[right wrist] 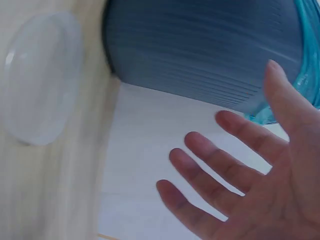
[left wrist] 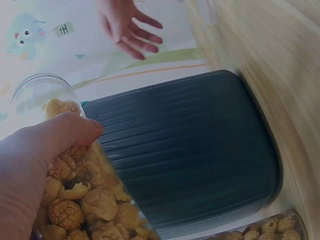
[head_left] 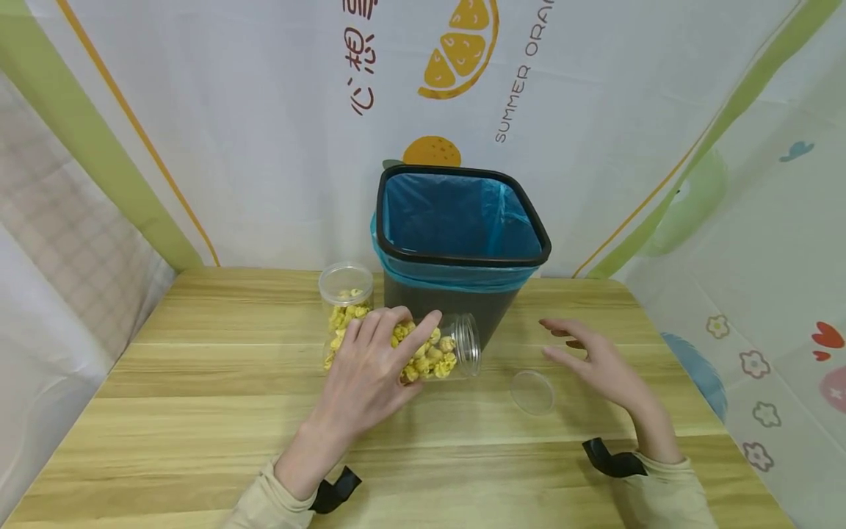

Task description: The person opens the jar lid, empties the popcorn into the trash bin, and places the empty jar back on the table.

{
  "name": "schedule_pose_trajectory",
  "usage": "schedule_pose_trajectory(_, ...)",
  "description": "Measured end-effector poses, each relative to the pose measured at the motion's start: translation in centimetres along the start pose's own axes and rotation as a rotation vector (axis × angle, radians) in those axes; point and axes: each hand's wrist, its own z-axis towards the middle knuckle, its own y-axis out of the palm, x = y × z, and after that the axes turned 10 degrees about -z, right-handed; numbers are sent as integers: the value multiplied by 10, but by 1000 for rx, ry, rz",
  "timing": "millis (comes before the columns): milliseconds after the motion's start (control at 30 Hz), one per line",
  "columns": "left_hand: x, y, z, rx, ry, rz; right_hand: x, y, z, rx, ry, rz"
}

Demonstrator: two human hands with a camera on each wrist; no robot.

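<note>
My left hand grips a clear plastic jar of yellow popcorn, tipped on its side with its uncapped mouth to the right. In the left wrist view the thumb lies across the jar, and popcorn shows through its wall. My right hand is held above the table at the right, holding nothing; its fingers are spread in the right wrist view. A clear round lid lies flat on the table, left of and below that hand. A second popcorn jar, with its lid on, stands upright behind my left hand.
A dark bin with a blue liner bag stands at the back of the wooden table, just behind the tipped jar. Printed curtains hang behind the table and along its sides.
</note>
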Motion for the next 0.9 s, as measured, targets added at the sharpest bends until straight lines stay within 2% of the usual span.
schedule_pose_trajectory(200,-1,-2,1,0,2,4,-9,-10,5,120,-16,83)
schedule_pose_trajectory(367,-1,-4,1,3,-2,7,-17,-16,9,189,-36,136)
schedule_pose_trajectory(633,-1,-6,4,11,4,15,-29,-26,17,285,-18,215)
schedule_pose_trajectory(900,0,-6,1,22,5,6,-49,-31,30,456,3,366)
